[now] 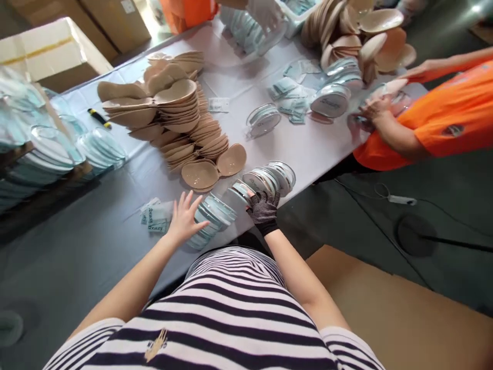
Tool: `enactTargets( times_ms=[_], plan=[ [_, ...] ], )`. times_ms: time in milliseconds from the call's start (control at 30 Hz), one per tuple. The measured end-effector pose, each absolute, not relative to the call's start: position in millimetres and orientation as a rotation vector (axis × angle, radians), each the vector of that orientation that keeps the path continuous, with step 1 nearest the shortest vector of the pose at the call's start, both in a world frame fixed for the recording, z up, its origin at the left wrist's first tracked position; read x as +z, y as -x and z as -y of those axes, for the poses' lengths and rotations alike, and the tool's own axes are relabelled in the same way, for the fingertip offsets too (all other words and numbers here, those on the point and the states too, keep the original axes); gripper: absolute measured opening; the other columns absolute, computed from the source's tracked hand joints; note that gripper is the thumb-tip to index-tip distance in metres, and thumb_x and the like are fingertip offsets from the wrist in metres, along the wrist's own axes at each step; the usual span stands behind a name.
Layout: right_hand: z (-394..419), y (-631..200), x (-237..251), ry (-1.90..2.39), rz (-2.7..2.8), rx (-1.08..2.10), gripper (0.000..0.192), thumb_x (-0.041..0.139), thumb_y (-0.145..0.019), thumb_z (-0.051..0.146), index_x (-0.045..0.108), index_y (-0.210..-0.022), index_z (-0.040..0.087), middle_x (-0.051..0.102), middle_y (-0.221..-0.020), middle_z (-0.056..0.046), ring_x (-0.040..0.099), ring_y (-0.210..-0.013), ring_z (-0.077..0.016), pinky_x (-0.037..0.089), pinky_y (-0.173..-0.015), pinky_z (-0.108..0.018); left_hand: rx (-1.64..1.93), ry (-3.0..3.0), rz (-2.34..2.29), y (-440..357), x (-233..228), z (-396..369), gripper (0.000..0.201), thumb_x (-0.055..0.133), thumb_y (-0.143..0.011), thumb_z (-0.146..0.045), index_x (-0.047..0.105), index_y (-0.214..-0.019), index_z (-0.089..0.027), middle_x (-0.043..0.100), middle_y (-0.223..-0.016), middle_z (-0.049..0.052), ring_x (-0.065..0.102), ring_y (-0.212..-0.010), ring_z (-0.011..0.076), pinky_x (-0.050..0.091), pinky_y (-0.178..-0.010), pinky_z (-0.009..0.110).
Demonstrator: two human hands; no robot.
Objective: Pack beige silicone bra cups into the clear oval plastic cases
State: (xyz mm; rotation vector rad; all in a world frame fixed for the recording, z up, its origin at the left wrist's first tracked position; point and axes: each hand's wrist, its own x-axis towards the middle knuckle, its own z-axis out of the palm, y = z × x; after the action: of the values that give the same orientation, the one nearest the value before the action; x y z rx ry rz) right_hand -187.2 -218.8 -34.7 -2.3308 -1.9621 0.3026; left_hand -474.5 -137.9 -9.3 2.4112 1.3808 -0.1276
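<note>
My left hand [185, 220] is bare, its fingers spread, at the left side of a row of clear plastic cases [215, 210] with pale blue inserts. My right hand [264, 208], in a black mesh fingerless glove, has its fingers curled against a clear plastic case [242, 192] in the same row. More upright cases [283, 177] lean together just beyond it. Ahead of both hands lies a pair of beige bra cups [201, 174], in front of a tall stack of beige cups [177, 108]. Small printed packets [156, 216] lie left of my left hand.
A co-worker in an orange shirt [454, 118] handles a case at the right; another person's gloved hand [265, 15] is at the far side. Further cases [331, 97], packets [295, 95] and cups [381, 46] lie there. A yellow-black cutter [99, 118] lies left; cardboard [385, 303] covers the floor.
</note>
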Motion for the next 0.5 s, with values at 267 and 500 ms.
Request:
enactTargets(
  times_ms=[267, 500],
  plan=[
    [210, 193, -41, 2.231, 2.001, 0.03, 0.055, 0.051, -0.091, 0.052, 0.055, -0.133, 0.017, 0.048, -0.142, -0.02, 0.033, -0.135, -0.0412, 0.02, -0.107, -0.07, -0.159, -2.26, -1.249, 442, -27, 173, 0.107, 0.077, -0.068, -0.063, 0.03, -0.155, -0.025, 0.028, -0.162, 0.016, 0.024, -0.147, 0.0422, 0.027, -0.114, 0.064],
    [192, 218, -26, 1.977, 2.128, -0.093, 0.042, 0.047, -0.093, 0.044, 0.06, -0.124, 0.017, 0.055, -0.137, -0.016, 0.038, -0.134, -0.0391, 0.022, -0.11, -0.064, 0.029, -2.132, -1.578, 516, -38, 146, 0.054, 0.052, -0.095, -0.035, 0.043, -0.148, -0.03, 0.036, -0.16, 0.004, 0.025, -0.15, 0.0244, 0.019, -0.123, 0.05]
  ],
)
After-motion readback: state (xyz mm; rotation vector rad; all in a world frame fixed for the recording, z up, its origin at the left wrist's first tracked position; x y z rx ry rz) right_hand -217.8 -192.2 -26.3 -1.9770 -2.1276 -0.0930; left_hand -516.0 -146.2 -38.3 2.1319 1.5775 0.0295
